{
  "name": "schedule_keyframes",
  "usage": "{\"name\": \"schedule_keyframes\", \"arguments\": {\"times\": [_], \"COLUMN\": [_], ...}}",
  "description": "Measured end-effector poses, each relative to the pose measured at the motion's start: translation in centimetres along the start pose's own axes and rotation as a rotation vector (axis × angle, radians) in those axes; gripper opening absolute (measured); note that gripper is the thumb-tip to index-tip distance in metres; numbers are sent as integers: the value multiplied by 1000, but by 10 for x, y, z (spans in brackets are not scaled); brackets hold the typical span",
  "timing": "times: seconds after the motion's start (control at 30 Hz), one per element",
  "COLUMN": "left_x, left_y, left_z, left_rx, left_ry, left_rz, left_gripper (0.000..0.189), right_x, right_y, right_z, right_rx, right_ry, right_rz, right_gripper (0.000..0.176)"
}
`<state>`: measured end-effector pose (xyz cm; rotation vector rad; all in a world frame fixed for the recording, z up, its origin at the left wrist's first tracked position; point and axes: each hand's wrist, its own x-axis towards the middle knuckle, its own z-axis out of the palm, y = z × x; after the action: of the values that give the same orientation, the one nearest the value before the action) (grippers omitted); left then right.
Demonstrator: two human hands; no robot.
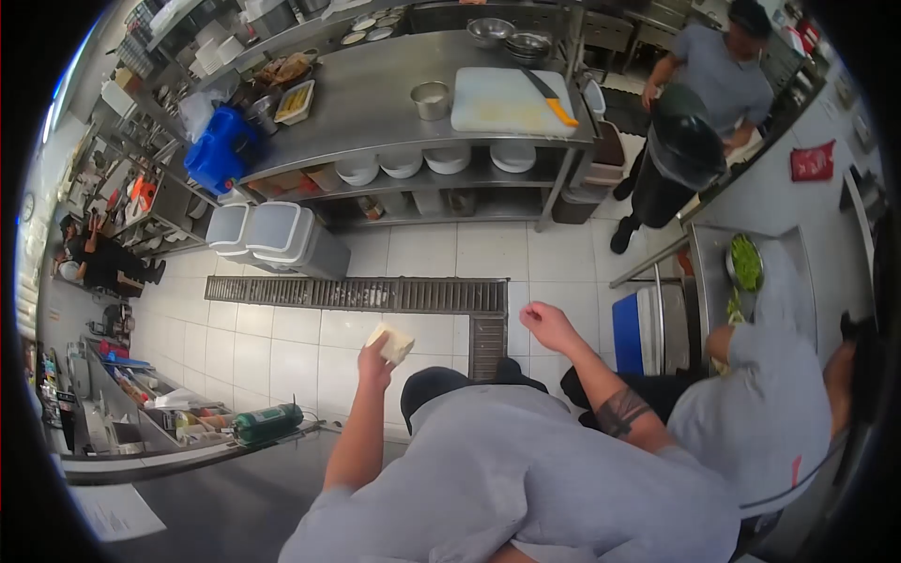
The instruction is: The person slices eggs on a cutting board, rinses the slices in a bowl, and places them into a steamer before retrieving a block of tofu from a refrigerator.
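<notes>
My left hand (374, 360) is closed around a pale yellow block (398, 344), which looks like cheese or butter. It is held in front of my body, over the tiled floor. To the right, my right hand (548, 325) hangs in the air with its fingers curled in, and nothing shows in it. Farther forward, on the steel table, a white cutting board (493, 98) carries a yellow-handled knife (551, 99) and a few pale crumbs. A metal container (430, 100) stands left of the board. Neither hand touches the table.
A person (723, 80) at the upper right carries a black bin (683, 150). Close on my right, another person (765, 403) works at a steel counter by a bowl of greens (746, 263). Lidded bins (282, 235) and a floor drain (357, 294) lie ahead.
</notes>
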<state>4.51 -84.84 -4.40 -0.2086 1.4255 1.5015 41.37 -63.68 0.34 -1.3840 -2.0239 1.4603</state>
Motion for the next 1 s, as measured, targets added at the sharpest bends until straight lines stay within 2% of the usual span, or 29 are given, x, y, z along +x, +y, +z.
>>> {"name": "schedule_keyframes", "arguments": {"times": [0.07, 0.17, 0.23, 0.33, 0.4, 0.5, 0.6, 0.67, 0.7, 0.77, 0.8, 0.87, 0.9, 0.93, 0.97, 1.0], "left_x": [9, 53, 82, 145, 182, 222, 249, 267, 279, 284, 284, 290, 297, 307, 314, 319], "left_y": [25, 64, 92, 135, 176, 236, 298, 325, 339, 361, 373, 394, 403, 412, 422, 431], "left_z": [-21, -27, -41, -22, 0, 50, 100, 132, 142, 167, 181, 199, 208, 213, 213, 214], "left_rx": [-52, -104, -80, -93, -39, 6, 24, 267, 101, 111, 105, 97, 54, 64, 217, 366], "left_ry": [57, 155, 216, 178, 18, -64, -129, -177, -230, -158, -84, -46, -23, -13, -37, -65], "left_rz": [-7, 8, -9, -17, 3, 35, 75, 209, 136, 157, 163, 147, 129, 118, 185, 249], "left_gripper": [47, 50, 52, 51, 49, 47, 41, 45, 44, 47, 49, 48, 47, 47, 44, 42], "right_x": [66, 167, 213, 269, 307, 366, 438, 490, 517, 568, 588, 626, 638, 644, 648, 647], "right_y": [-26, -53, -79, -112, -128, -138, -156, -159, -155, -132, -121, -100, -88, -82, -75, -127], "right_z": [-9, -7, 1, 1, -1, -14, -44, -73, -86, -116, -127, -147, -160, -175, -181, -196], "right_rx": [-121, -178, -146, -120, -98, -128, -119, -212, -262, -461, -436, -502, -489, -632, -772, -614], "right_ry": [-94, -116, -99, -31, 16, 43, 218, 339, 410, 472, 463, 588, 585, 475, 349, 153], "right_rz": [-54, -137, -89, -55, -45, -109, -129, -93, -81, -74, -53, -119, -108, -117, -124, 161], "right_gripper": [25, 27, 24, 22, 23, 24, 26, 28, 30, 34, 34, 37, 37, 35, 34, 34]}}
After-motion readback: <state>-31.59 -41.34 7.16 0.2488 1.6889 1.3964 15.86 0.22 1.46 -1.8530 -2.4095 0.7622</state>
